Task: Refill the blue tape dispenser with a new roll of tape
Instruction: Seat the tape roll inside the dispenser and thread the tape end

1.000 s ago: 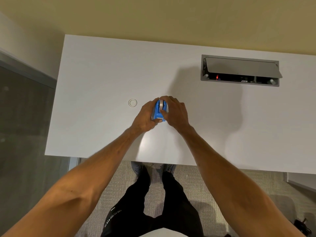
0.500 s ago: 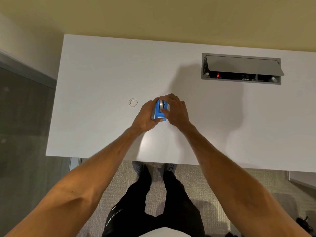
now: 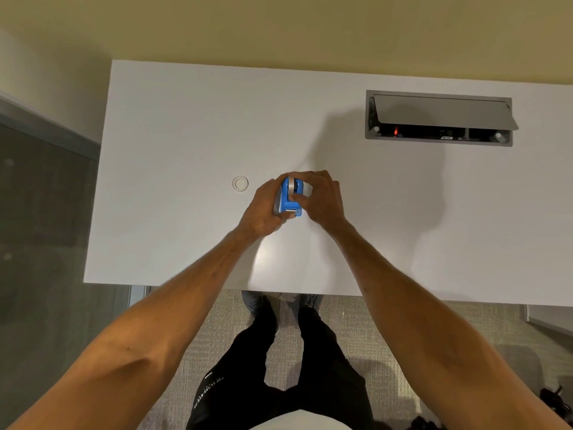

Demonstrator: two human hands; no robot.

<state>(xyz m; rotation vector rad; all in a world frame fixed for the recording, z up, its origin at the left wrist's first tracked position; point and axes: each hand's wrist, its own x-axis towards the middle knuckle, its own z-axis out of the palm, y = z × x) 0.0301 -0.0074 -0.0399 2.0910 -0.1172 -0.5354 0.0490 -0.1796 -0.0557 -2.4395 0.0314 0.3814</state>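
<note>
Dispenser: the blue tape dispenser (image 3: 287, 198) sits mid-table (image 3: 186, 119), between your hands.
Feel: it looks small, light, hard and smooth. Hold its flat sides.
Left hand (image 3: 263, 207): your grip is closed around its left side.
Right hand (image 3: 321, 198): your grip pinches its right side.
Roll: a pale tape roll (image 3: 292, 184) shows on top.
Ring: a small white ring (image 3: 240, 183) lies nearby.

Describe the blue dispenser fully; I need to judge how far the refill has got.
The dispenser is small, bright blue and looks plastic, with a grey left side and a pale metallic strip at its near end. It sits on or just above the white desk, long axis pointing away from the person. A pale tape roll shows in its top. The left hand clasps its left side; the right hand grips it from the right, thumb on top.
</note>
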